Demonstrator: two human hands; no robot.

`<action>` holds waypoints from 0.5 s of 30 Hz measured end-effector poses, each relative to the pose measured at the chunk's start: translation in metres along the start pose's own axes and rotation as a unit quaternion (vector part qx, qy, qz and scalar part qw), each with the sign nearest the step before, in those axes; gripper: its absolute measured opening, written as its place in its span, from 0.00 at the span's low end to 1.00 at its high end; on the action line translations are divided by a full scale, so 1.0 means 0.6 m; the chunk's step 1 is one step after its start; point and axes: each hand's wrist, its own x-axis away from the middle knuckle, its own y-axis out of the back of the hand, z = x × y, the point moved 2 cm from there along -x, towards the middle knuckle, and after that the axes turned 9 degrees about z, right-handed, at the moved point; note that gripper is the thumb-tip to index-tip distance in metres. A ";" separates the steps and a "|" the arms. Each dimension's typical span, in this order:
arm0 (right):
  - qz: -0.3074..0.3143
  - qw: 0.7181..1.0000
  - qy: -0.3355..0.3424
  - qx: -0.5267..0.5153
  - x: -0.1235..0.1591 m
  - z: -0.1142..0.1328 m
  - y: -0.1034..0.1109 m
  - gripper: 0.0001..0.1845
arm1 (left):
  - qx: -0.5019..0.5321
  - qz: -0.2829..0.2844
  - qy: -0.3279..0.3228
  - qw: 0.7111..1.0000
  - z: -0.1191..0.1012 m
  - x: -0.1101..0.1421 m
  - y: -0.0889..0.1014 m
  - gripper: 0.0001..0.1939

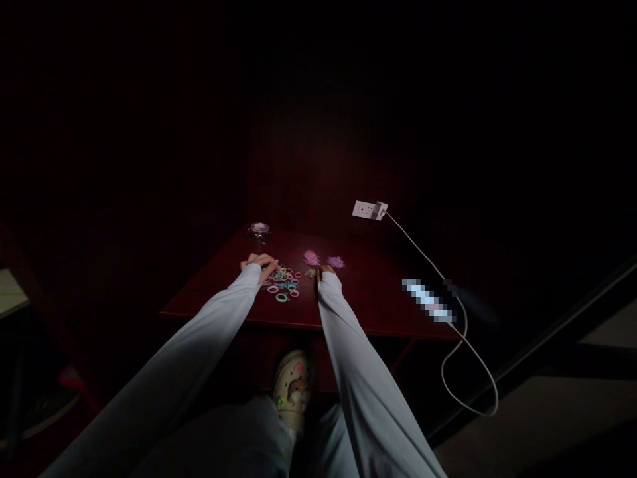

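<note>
My left hand [259, 260] is at the left edge of a loose pile of coloured hair ties [284, 281] on the dark red table. Its fingers are bent and drawn together, and whatever they may hold is too small to make out. On the pile's other side, my right hand [326, 269] is low over the table beside a small pale, mixed-colour heap [311, 273]. Its fingers look closed, partly hidden by the hand itself. Just beyond are a pink heap [311, 257] and a purple heap [336, 261] of thin, stringy bits, apart from each other.
A clear round jar [259, 231] stands at the table's [213, 292] back left. At the right edge lies a blurred, lit device [428, 301] on a white cable [418, 245], which runs to a wall socket [363, 210]. A clog-covered foot [292, 385] shows below the front edge.
</note>
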 end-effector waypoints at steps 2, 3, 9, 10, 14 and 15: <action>0.005 1.000 0.022 0.012 0.003 0.002 -0.002 0.15 | 0.002 0.003 -0.006 1.000 0.000 0.001 0.003 0.18; 0.005 1.000 0.028 0.013 0.004 0.004 -0.002 0.16 | 0.003 0.003 -0.005 1.000 0.001 0.002 0.005 0.18; 0.017 0.995 0.092 -0.032 0.027 0.047 0.015 0.15 | -0.001 -0.005 -0.006 1.000 0.008 -0.003 0.002 0.17; 0.030 0.992 0.117 -0.047 0.033 0.059 0.018 0.14 | -0.003 -0.005 -0.008 1.000 0.011 -0.005 0.000 0.16; 0.081 0.975 0.178 -0.101 0.056 0.096 0.019 0.11 | -0.017 -0.003 0.007 1.000 0.023 -0.018 -0.009 0.14; 0.088 0.974 0.179 -0.110 0.060 0.101 0.018 0.10 | -0.019 -0.002 0.011 1.000 0.026 -0.021 -0.011 0.14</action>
